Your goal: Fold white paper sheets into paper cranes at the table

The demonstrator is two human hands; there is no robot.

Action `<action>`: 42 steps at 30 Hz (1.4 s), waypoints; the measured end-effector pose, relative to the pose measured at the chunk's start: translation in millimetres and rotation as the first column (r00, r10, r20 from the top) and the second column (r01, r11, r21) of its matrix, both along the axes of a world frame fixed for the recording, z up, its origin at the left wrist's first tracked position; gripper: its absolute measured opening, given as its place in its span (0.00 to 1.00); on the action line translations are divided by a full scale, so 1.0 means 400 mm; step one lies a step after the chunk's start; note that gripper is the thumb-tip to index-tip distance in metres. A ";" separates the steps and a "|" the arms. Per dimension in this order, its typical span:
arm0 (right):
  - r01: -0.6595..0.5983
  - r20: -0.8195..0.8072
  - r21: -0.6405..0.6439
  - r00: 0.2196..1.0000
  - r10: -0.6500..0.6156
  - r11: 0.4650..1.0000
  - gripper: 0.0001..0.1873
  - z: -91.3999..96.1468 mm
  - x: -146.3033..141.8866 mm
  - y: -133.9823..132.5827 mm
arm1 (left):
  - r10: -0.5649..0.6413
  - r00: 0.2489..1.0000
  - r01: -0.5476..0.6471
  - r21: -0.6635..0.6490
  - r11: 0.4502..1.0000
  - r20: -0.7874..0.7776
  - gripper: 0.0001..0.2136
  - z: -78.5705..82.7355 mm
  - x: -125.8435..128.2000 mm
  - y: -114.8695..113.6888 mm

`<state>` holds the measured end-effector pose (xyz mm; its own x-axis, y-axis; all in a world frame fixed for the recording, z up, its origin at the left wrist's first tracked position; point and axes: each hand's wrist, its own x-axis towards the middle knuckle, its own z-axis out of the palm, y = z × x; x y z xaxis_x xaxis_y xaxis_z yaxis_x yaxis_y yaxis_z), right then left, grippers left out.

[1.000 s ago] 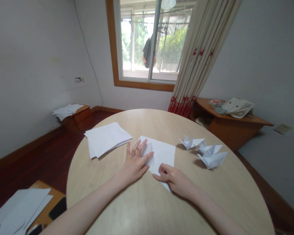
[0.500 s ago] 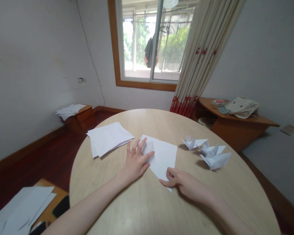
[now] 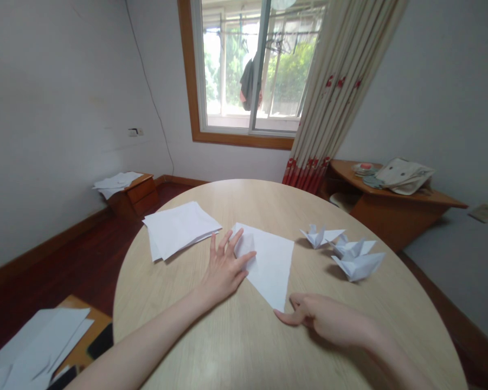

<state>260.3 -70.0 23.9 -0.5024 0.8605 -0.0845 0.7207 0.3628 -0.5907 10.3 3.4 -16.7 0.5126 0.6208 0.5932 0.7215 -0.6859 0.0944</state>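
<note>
A sheet of white paper [image 3: 270, 257] lies on the table in front of me, its left side folded over and its lower end tapering to a point. My left hand [image 3: 226, 269] rests open on the folded part, fingers spread, pressing it to the tabletop. At the lower tip of the sheet is my right hand [image 3: 323, 318]; its thumb stretches out to touch the tip, apart from the index finger, while the other fingers curl under and are partly hidden. Several folded paper birds [image 3: 358, 266] stand to the right. A stack of white paper [image 3: 181, 230] lies to the left.
The round wooden table [image 3: 228, 346] fills the foreground. Lower left, more paper [image 3: 36, 344] and a dark phone-like object [image 3: 101, 341] lie on a low wooden surface. A corner desk [image 3: 410, 211] with a cloth bag [image 3: 404, 176] stands at right, near the curtain [image 3: 333, 92].
My right hand has slid down along the paper's edge, toward me and slightly right, to its lower tip. My left hand has stayed in place on the fold.
</note>
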 end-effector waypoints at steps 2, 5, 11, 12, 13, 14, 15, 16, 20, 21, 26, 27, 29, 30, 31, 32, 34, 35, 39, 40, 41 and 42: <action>-0.054 0.001 -0.106 0.999 0.054 0.993 0.20 0.003 0.004 -0.001 | -0.001 1.000 0.001 0.005 1.000 0.000 0.23 -0.001 0.000 -0.001; -0.035 -0.007 -0.159 0.999 0.035 0.987 0.23 0.013 -0.002 0.001 | -0.006 1.000 0.006 0.014 1.000 0.001 0.22 -0.002 0.000 -0.001; -0.106 -0.077 -0.199 0.993 0.093 0.974 0.23 0.020 -0.027 0.028 | -0.023 1.000 0.024 0.037 0.999 -0.013 0.21 -0.001 0.001 -0.003; -0.139 -0.084 -0.166 0.988 0.126 0.976 0.21 0.016 -0.027 0.035 | -0.023 1.000 0.024 0.040 0.999 -0.014 0.21 -0.001 0.001 -0.003; -0.149 -0.091 -0.119 0.986 0.138 0.982 0.18 0.012 -0.026 0.042 | -0.022 1.000 0.023 0.042 0.999 -0.013 0.21 -0.001 0.001 -0.003; -0.135 -0.111 -0.094 0.986 0.125 0.986 0.15 0.008 -0.025 0.049 | -0.022 1.000 0.022 0.045 0.999 -0.012 0.21 -0.001 0.001 -0.003; -0.111 -0.129 -0.066 0.986 0.101 0.992 0.14 0.003 -0.024 0.054 | -0.021 1.000 0.022 0.049 0.999 -0.011 0.21 -0.002 0.000 -0.002; -0.083 -0.145 -0.039 0.986 0.077 0.996 0.14 -0.001 -0.023 0.060 | -0.021 1.000 0.021 0.053 0.998 -0.011 0.21 -0.003 0.000 -0.002; 0.076 -0.219 0.143 0.975 -0.043 0.987 0.17 -0.028 -0.027 0.074 | -0.027 0.999 0.028 0.070 0.997 -0.019 0.22 -0.007 -0.002 0.000; 0.113 -0.239 0.190 0.969 -0.065 0.975 0.18 -0.037 -0.030 0.078 | -0.030 0.999 0.031 0.071 0.997 -0.020 0.23 -0.006 -0.002 0.000; 0.143 -0.265 0.307 0.962 -0.060 0.941 0.20 -0.095 -0.041 0.093 | -0.053 0.999 0.052 0.093 0.994 0.009 0.24 0.004 -0.004 -0.004; 0.136 -0.256 0.311 0.965 -0.055 0.941 0.20 -0.104 -0.043 0.095 | -0.059 0.998 0.057 0.103 0.993 0.018 0.24 0.007 -0.004 -0.005; 0.120 -0.230 0.315 0.972 -0.047 0.941 0.21 -0.118 -0.046 0.097 | -0.068 0.997 0.063 0.123 0.990 0.032 0.23 0.012 -0.006 -0.007; 0.110 -0.213 0.315 0.976 -0.043 0.943 0.21 -0.122 -0.048 0.098 | -0.070 0.997 0.065 0.130 0.989 0.037 0.22 0.014 -0.007 -0.007; 0.098 -0.193 0.313 0.980 -0.038 0.945 0.22 -0.123 -0.050 0.098 | -0.070 0.997 0.064 0.135 0.989 0.041 0.22 0.015 -0.008 -0.008; 0.086 -0.172 0.312 0.985 -0.033 0.946 0.22 -0.124 -0.052 0.098 | -0.069 0.997 0.063 0.138 0.988 0.044 0.21 0.017 -0.009 -0.008; 0.064 -0.128 0.314 0.991 -0.024 0.947 0.22 -0.121 -0.056 0.098 | -0.065 0.996 0.056 0.143 0.988 0.058 0.20 0.020 -0.012 -0.007; 0.056 -0.110 0.319 0.994 -0.022 0.946 0.22 -0.120 -0.058 0.098 | -0.063 0.996 0.053 0.146 0.988 0.068 0.19 0.023 -0.015 -0.005; 0.042 -0.074 0.355 0.997 -0.017 0.934 0.21 -0.121 -0.059 0.099 | -0.071 0.989 0.052 0.147 0.988 0.128 0.16 0.037 -0.027 0.002; 0.040 -0.072 0.364 0.997 -0.015 0.931 0.21 -0.124 -0.058 0.100 | -0.080 0.986 0.060 0.136 0.989 0.144 0.16 0.042 -0.032 0.005; 0.038 -0.069 0.371 0.998 -0.013 0.928 0.21 -0.126 -0.056 0.101 | -0.092 0.982 0.073 0.118 0.990 0.162 0.15 0.047 -0.037 0.009; 0.035 -0.065 0.374 0.998 -0.011 0.927 0.21 -0.128 -0.053 0.103 | -0.109 0.977 0.094 0.091 0.991 0.183 0.15 0.052 -0.042 0.012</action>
